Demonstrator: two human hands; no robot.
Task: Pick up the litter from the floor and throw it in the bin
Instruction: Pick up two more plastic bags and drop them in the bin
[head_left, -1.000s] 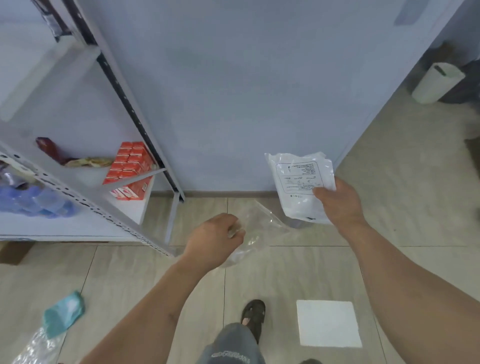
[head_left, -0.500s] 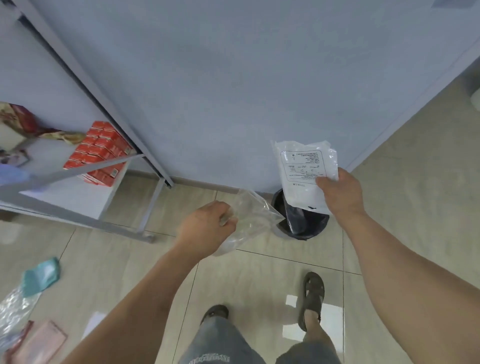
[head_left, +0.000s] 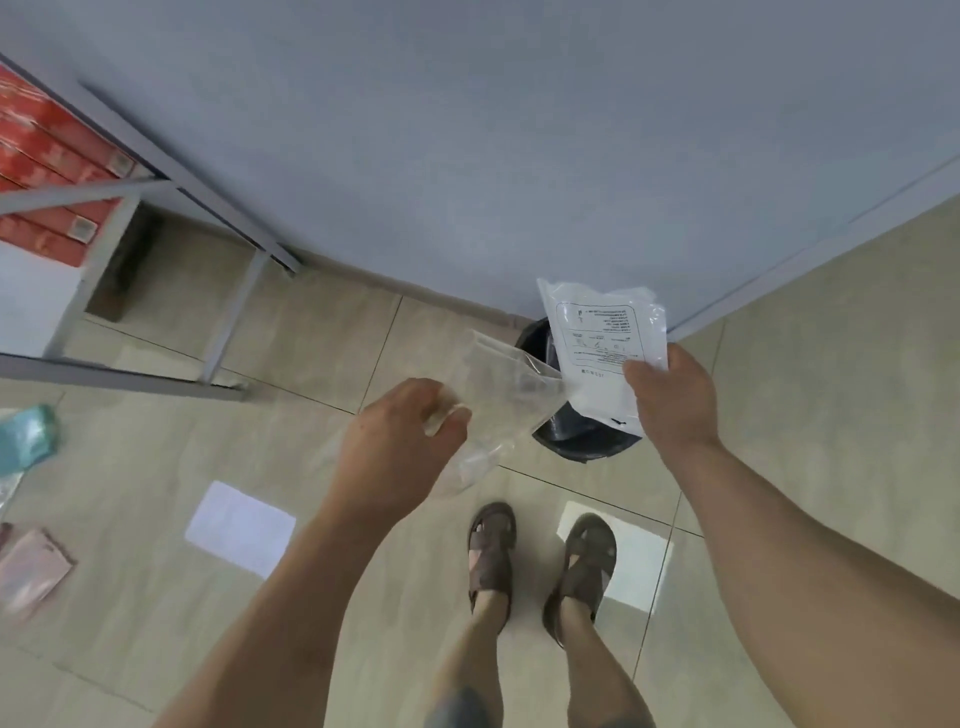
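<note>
The right hand (head_left: 670, 400) is pinching the white pouch (head_left: 602, 343) over the bin (head_left: 535, 338). The left hand (head_left: 400, 447) is gripping the clear bag (head_left: 514, 384); both appear light, limp and slippery.

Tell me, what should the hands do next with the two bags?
Probably let go of the white packet: the right hand holds it right above the black bin. The left hand pinches the clear bag just beside the rim.

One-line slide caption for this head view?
Left hand holds a clear plastic bag, right hand a white printed pouch, above the black-lined bin.
</note>
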